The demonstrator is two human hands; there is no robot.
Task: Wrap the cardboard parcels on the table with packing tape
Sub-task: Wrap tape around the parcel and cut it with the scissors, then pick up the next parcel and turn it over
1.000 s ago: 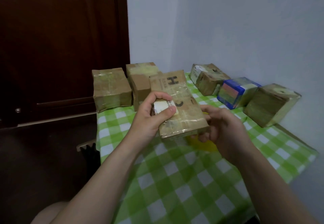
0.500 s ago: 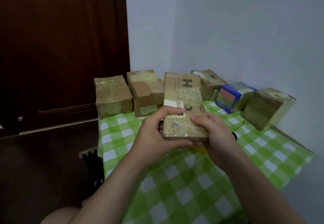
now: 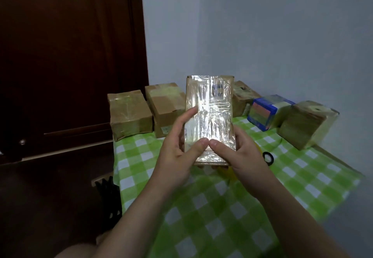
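1. Holds one cardboard parcel (image 3: 210,114) lifted clear of the green-checked table (image 3: 222,227), long side pointing away, broad face turned up and glazed all over with shiny clear tape.
2. Clamps that parcel at its left edge with the left hand (image 3: 175,148) - thumb flat on the lower face, forefinger stretched straight along the edge, remaining fingers hidden behind.
3. Clamps it at the lower right corner with the right hand (image 3: 244,152), thumb on the face, fingers tucked out of sight underneath, with the two thumb tips almost touching on the tape.
4. Left of the parcel, on the table: a far-left box (image 3: 129,116) and a second box (image 3: 164,106), both brown, taped, standing just beside each other.
5. Right of the parcel, in a row toward the wall (image 3: 262,35): a half-hidden box (image 3: 241,96), a blue box (image 3: 264,114), then a cube-shaped box (image 3: 306,124) tilted on one edge.
6. Just right of the parcel's near end, beyond the right hand: a black ring (image 3: 268,157) flat on the cloth.
7. Under the parcel: a yellow thing (image 3: 231,174) - mostly covered, cannot tell what.
8. Far left of the parcel: a dark wooden door (image 3: 60,56).
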